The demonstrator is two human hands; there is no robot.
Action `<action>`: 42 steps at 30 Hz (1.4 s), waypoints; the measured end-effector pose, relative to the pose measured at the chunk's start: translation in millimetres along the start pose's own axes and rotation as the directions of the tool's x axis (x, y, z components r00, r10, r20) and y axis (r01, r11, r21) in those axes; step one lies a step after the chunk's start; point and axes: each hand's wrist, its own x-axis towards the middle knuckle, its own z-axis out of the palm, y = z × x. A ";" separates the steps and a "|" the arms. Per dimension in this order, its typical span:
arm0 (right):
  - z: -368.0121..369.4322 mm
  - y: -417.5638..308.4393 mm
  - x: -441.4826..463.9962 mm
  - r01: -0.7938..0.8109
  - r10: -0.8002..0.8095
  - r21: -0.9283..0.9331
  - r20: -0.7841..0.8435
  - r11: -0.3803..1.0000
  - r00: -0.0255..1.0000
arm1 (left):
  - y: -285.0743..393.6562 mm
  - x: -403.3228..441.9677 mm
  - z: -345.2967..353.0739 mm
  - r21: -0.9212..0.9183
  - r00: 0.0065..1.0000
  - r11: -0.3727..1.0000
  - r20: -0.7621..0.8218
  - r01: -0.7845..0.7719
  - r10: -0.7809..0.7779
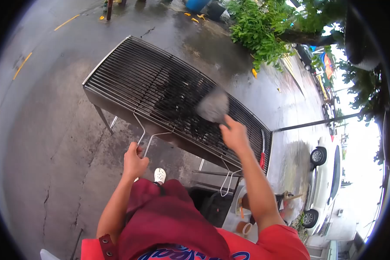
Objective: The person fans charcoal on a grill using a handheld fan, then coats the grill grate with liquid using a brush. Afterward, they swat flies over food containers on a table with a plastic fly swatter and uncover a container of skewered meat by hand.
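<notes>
A long metal grill [117, 73] runs diagonally across the view, with dark charcoal [177, 93] under the bars of its middle. My right hand [235, 134] grips the short handle of a flat grey fan [214, 105], which is blurred and hangs over the grate beside the charcoal. Near the grill's front edge, my left hand [135, 159] is closed around a bent wire handle [139, 125] of the grate. Another wire handle [225, 182] sticks out farther right, untouched. A red-handled tool [262, 159] lies on the grill's right end.
Below the grill's right end, a small table holds a brown cup [244, 227] and other items. A white car [325, 182] is parked at the right. Green leaves [260, 30] overhang the wet pavement, and a blue bucket [196, 4] stands at the top.
</notes>
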 end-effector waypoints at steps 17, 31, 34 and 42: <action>-36.5 -63.7 -1.3 -0.160 0.211 -0.212 0.244 0.964 0.947 | 5.7 0.8 -1.5 0.000 0.999 0.999 -0.021 -0.037 0.037; 61.9 -122.5 47.0 0.013 -0.011 0.172 -0.014 0.985 1.000 | 1.8 -1.1 -1.8 0.078 1.000 0.997 0.003 0.008 -0.008; 39.8 -50.9 -4.6 -0.117 0.127 0.156 -0.054 0.981 0.990 | -0.4 -0.1 -2.5 0.076 1.000 0.997 -0.001 -0.012 0.012; -44.9 127.6 -80.8 -0.719 0.670 0.414 0.287 0.558 0.685 | 3.7 0.7 1.6 -0.014 0.999 0.999 -0.016 0.029 -0.030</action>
